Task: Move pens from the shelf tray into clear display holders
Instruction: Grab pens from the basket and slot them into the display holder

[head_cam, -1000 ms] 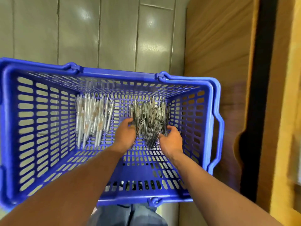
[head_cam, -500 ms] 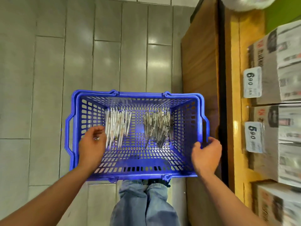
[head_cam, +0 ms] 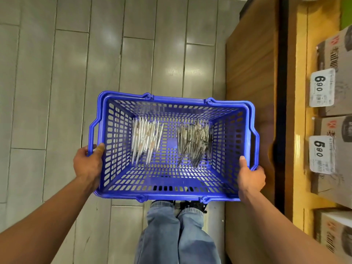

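Grey tile floor (head_cam: 66,92), wood-panel shelf unit (head_cam: 251,73) on right with boxes (head_cam: 337,73), price tags (head_cam: 322,87). Blue basket (head_cam: 171,195) held over floor: left hand (head_cam: 87,164) grip wrapped on left rim, right hand (head_cam: 250,178) grip wrapped on right rim. Pens (head_cam: 146,140) in two piles inside.

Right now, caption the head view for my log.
Both hands, left and right, grip a blue basket holding two pen piles.

Blue basket (head_cam: 171,194) holding pens (head_cam: 146,140)

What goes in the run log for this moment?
left hand grips basket | right hand grips basket | two pen bundles inside
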